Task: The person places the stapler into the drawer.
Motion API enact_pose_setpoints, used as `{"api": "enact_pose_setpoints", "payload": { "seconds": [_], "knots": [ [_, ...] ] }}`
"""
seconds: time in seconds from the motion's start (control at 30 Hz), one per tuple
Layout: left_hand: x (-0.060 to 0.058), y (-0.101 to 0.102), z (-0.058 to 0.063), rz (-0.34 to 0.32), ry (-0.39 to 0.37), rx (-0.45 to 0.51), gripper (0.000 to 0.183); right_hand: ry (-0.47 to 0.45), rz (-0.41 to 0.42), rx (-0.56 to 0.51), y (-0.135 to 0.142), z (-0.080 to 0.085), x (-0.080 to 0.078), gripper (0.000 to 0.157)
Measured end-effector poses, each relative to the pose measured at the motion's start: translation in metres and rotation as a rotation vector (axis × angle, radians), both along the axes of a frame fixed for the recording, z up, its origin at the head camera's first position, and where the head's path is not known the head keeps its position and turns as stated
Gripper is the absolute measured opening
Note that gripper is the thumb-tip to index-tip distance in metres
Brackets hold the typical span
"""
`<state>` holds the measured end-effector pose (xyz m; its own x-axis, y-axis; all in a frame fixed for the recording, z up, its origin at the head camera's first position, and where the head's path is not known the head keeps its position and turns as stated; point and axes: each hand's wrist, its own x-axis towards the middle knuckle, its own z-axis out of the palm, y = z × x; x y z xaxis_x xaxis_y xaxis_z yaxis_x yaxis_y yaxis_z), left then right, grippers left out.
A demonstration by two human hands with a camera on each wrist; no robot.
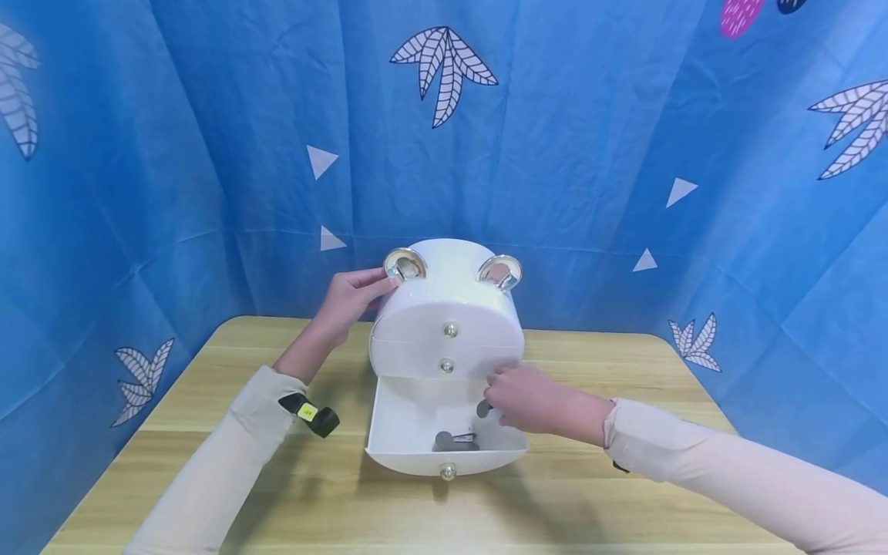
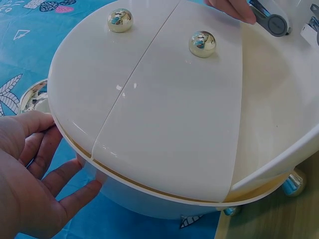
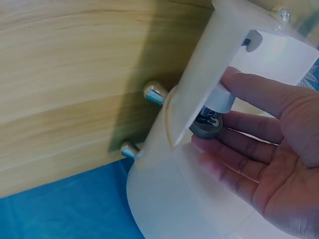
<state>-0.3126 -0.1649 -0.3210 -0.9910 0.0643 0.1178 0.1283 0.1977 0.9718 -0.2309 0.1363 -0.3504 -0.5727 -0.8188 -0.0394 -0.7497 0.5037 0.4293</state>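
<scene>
A white drawer box [image 1: 447, 277] with two gold-rimmed ears and gold knobs stands on the table, its bottom drawer [image 1: 409, 412] pulled out. My left hand [image 1: 350, 297] rests against the box's left side by the ear, fingers spread in the left wrist view. Over the drawer's right side, my right hand [image 1: 523, 397] pinches a small white-and-grey item with a round end [image 3: 207, 127] between thumb and fingers; its exact kind I cannot tell. Inside the drawer near the front lie similar grey round-ended pieces [image 1: 454, 441] with metal parts.
The box stands on a wooden table [image 1: 312, 478], with short gold feet [image 3: 154, 92] under it. A blue curtain [image 1: 583, 154] with leaf prints hangs behind and along both sides. The open drawer juts toward the front, its knob [image 1: 447, 471] at the front face.
</scene>
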Motion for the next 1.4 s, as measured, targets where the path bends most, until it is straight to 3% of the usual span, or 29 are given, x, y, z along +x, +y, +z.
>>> {"api": "enact_pose_setpoints", "payload": {
  "seconds": [0.3,0.73,1.4],
  "knots": [
    [0.000,0.002,0.000,0.004,0.005,0.001,0.047,0.066,0.040,-0.022,0.000,-0.018,-0.007,0.018],
    [-0.001,0.003,-0.001,0.009,0.006,0.004,0.047,0.129,0.069,-0.070,0.000,-0.028,-0.009,0.020],
    [-0.001,0.003,-0.003,0.013,0.020,0.001,0.046,0.091,0.043,-0.056,-0.001,-0.029,-0.013,0.026]
  ]
}}
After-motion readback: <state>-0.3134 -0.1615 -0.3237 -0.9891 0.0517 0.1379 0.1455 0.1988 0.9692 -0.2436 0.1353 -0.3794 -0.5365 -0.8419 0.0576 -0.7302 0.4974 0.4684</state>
